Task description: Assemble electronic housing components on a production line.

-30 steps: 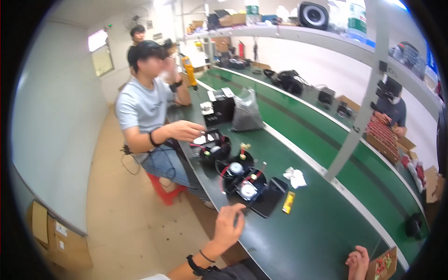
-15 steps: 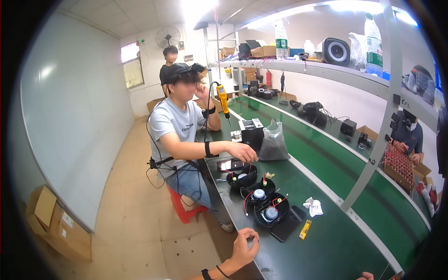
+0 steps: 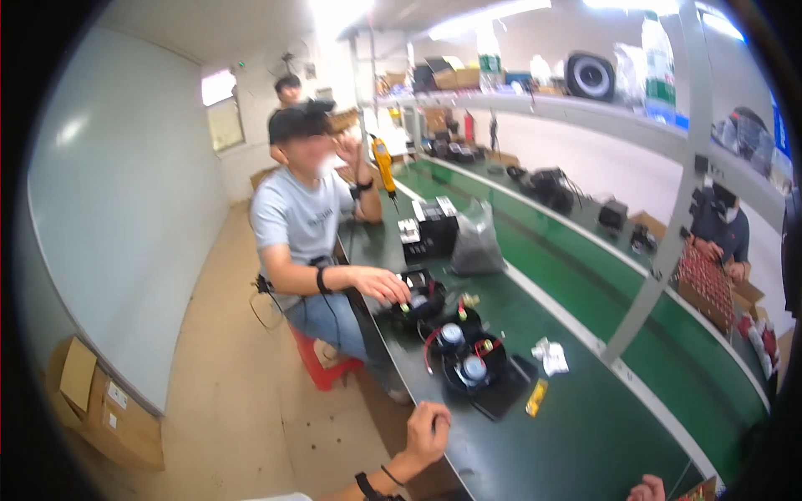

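My left hand (image 3: 428, 434) rests at the near edge of the green-topped bench (image 3: 576, 442), its fingers curled in and nothing visible in them. Only a few fingers of my right hand (image 3: 646, 488) show at the lower edge; the rest is cut off. Ahead of my left hand stand several round black speaker housings (image 3: 474, 367) with silver drivers and red wires. A black phone-like slab (image 3: 505, 388) lies beside the nearest one. Right of it are a yellow packet (image 3: 536, 398) and a crumpled white tissue (image 3: 550, 356).
A seated co-worker's hand (image 3: 383, 285) is at the farthest housing. Beyond are a black box (image 3: 430, 234), a grey-filled plastic bag (image 3: 477, 242) and a hanging yellow electric screwdriver (image 3: 383, 167). A metal post (image 3: 658, 267) and green conveyor belt (image 3: 568, 280) run along the right.
My view has shifted slightly, so the scene sits a little further left. The co-worker's hand has come down to the farthest housing. More of my right hand shows; my left stays curled.
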`<state>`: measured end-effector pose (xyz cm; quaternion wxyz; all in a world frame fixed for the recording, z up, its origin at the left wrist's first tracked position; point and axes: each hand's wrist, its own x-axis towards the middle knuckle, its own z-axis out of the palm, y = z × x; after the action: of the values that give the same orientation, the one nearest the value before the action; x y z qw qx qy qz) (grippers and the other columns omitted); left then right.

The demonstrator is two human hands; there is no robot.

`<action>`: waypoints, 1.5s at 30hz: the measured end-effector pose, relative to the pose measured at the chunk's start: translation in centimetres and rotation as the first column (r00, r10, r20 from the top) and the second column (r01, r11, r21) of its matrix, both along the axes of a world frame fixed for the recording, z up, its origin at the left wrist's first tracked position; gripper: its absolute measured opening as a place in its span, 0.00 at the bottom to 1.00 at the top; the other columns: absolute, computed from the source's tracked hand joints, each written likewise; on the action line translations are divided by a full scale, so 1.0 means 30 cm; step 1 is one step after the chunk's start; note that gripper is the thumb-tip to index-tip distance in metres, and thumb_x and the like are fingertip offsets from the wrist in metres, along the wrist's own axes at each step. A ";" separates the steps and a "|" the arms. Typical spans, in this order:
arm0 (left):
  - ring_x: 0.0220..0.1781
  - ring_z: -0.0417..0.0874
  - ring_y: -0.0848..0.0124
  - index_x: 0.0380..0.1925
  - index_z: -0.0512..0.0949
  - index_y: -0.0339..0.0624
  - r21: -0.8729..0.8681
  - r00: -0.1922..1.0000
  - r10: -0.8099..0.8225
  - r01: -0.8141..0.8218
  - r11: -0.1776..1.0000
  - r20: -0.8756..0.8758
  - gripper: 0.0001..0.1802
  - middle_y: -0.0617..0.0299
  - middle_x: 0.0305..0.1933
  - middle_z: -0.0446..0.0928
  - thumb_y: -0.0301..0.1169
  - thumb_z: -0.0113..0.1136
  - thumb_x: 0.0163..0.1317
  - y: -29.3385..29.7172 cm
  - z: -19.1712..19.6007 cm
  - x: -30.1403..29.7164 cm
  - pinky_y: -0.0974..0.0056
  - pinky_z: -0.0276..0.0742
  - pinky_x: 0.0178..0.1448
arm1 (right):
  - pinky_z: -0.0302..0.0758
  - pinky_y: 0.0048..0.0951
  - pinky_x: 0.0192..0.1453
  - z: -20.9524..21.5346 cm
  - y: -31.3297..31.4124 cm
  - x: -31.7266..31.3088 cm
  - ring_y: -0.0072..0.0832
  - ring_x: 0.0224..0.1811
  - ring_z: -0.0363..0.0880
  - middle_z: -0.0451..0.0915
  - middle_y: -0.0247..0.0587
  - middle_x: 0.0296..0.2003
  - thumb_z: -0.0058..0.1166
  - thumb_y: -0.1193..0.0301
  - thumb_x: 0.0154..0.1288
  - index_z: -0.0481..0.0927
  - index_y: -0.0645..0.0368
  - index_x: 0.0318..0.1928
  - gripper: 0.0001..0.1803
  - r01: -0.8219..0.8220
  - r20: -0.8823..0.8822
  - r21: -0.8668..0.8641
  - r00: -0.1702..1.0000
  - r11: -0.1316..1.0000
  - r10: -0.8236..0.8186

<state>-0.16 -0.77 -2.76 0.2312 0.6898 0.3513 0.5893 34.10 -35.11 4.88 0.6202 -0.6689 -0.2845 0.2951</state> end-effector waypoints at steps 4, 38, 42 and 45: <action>0.36 0.80 0.63 0.41 0.78 0.38 0.024 0.997 -0.035 0.037 0.999 -0.073 0.08 0.54 0.34 0.80 0.17 0.53 0.65 0.028 -0.004 -0.011 0.61 0.77 0.44 | 0.77 0.26 0.52 -0.033 0.019 0.029 0.26 0.44 0.79 0.82 0.41 0.47 0.55 0.66 0.81 0.72 0.67 0.67 0.23 0.035 -0.185 0.080 0.983 0.996 -0.020; 0.30 0.87 0.50 0.42 0.82 0.51 -0.217 0.874 -0.320 0.255 0.942 -0.365 0.06 0.52 0.29 0.84 0.36 0.59 0.70 -0.132 0.125 0.099 0.49 0.80 0.34 | 0.75 0.32 0.64 0.002 -0.017 -0.006 0.32 0.56 0.77 0.75 0.42 0.59 0.52 0.60 0.82 0.73 0.62 0.69 0.24 -0.038 -0.026 0.026 0.999 0.999 0.039; 0.27 0.86 0.54 0.42 0.83 0.51 -0.235 0.899 -0.267 0.192 0.953 -0.347 0.07 0.55 0.26 0.83 0.36 0.59 0.70 -0.141 0.109 0.102 0.52 0.79 0.31 | 0.74 0.33 0.67 0.026 -0.017 -0.020 0.31 0.57 0.76 0.75 0.40 0.59 0.51 0.59 0.83 0.72 0.61 0.71 0.26 -0.100 0.174 -0.015 0.980 0.995 0.101; 0.25 0.85 0.55 0.42 0.83 0.52 -0.215 0.904 -0.257 0.191 0.958 -0.341 0.07 0.55 0.25 0.82 0.36 0.60 0.70 -0.144 0.109 0.104 0.52 0.79 0.30 | 0.73 0.32 0.66 0.024 -0.020 -0.029 0.30 0.57 0.75 0.76 0.40 0.56 0.51 0.58 0.83 0.70 0.60 0.72 0.27 -0.024 -0.024 -0.019 0.999 1.000 0.024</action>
<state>2.97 -5.10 0.49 0.2883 0.7999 0.3572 0.3866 33.24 -35.71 5.60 0.6136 -0.6677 -0.2822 0.3131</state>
